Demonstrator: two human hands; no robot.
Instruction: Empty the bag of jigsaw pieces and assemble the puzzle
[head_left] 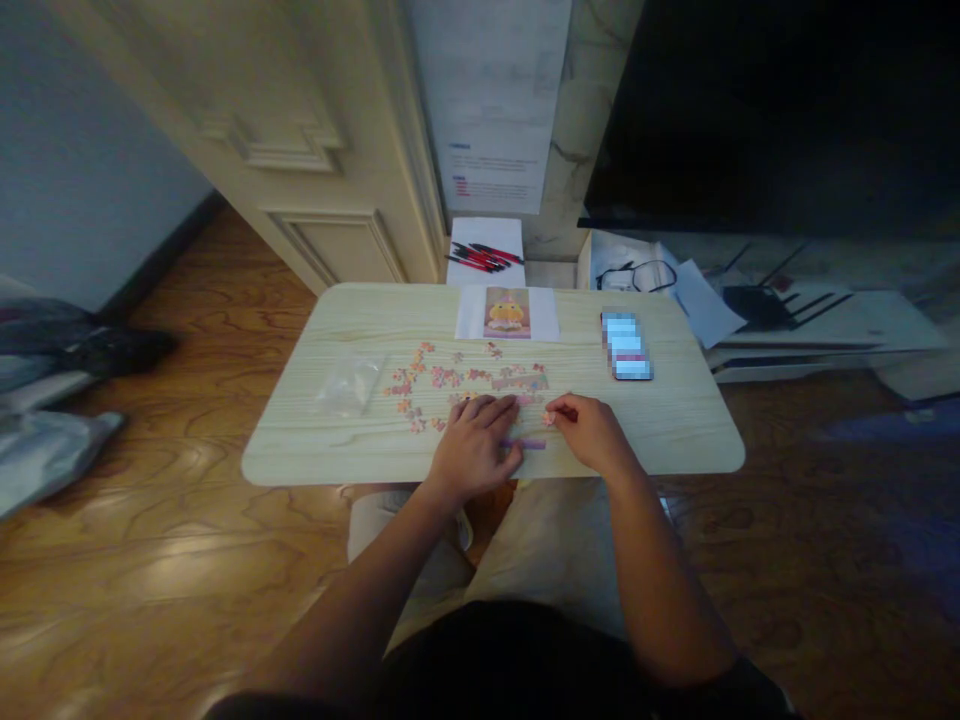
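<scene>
Head view. Note left hand [476, 442] laid flat, fingers spread, over loose puzzle pieces [450, 380] near front edge of desk [675, 425]. Find right hand [591, 430] just beside, fingertips pinched on one puzzle piece [550, 418]. See purple strip [527, 443] between hands; picture [508, 312], phone [628, 350], plastic bag [349, 385] farther back.

Both forearms are stretched forward over the near edge of the surface [675, 420], where the left hand [476, 440] is laid palm down with fingers spread, while the right hand [589, 425] is curled, fingertips [553, 413] pinched together.
</scene>
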